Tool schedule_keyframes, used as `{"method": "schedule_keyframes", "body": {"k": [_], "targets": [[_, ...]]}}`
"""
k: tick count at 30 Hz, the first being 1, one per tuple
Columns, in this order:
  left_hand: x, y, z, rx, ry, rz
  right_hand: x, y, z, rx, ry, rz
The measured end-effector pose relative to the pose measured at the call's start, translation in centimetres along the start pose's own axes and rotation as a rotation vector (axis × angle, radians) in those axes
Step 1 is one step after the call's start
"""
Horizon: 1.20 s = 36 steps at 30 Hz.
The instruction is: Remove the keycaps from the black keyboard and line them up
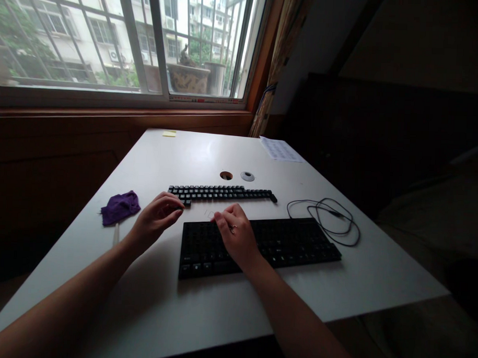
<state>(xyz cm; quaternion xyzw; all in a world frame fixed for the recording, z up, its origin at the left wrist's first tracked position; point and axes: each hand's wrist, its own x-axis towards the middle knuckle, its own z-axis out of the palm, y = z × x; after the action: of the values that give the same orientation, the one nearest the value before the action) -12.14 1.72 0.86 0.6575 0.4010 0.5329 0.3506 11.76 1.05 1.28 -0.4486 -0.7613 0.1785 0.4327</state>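
Note:
A black keyboard (pixel 295 243) lies on the white table, many of its left and upper keys bare of caps. Beyond it, removed black keycaps (pixel 218 193) stand in rows. At the left end of these rows, my left hand (pixel 157 215) is closed in a pinch around a small dark piece that looks like a keycap. My right hand (pixel 237 234), with a ring on one finger, is closed over the keyboard's upper left part. What its fingertips hold is hidden. Small thin wire pieces (pixel 209 213) lie just past those fingertips.
A purple cloth (pixel 120 208) lies at the left, beside a pale handle-like stick (pixel 116 234). The keyboard's black cable (pixel 353 225) coils at the right. Farther back are a cable hole (pixel 226 175), its round grey cover (pixel 247 176), printed paper (pixel 281 149) and a yellow note (pixel 169 134).

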Motion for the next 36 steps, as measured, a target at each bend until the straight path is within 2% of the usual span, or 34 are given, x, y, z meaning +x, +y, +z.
{"method": "schedule_keyframes", "body": {"k": [13,22,28,36], "targets": [[-0.1,0.1,0.2,0.061,-0.045,0.015,0.0,-0.1,-0.2,0.019,0.0,0.008],[-0.3,0.1,0.1,0.037,-0.057,-0.016,0.0,0.5,-0.2,-0.006,0.098,0.006],[-0.4,-0.1,0.3,-0.089,-0.088,-0.072,0.0,0.2,-0.3,-0.072,0.154,-0.003],[-0.7,-0.4,0.2,-0.122,-0.11,-0.12,-0.1,-0.1,-1.1,-0.115,0.186,-0.072]]}}
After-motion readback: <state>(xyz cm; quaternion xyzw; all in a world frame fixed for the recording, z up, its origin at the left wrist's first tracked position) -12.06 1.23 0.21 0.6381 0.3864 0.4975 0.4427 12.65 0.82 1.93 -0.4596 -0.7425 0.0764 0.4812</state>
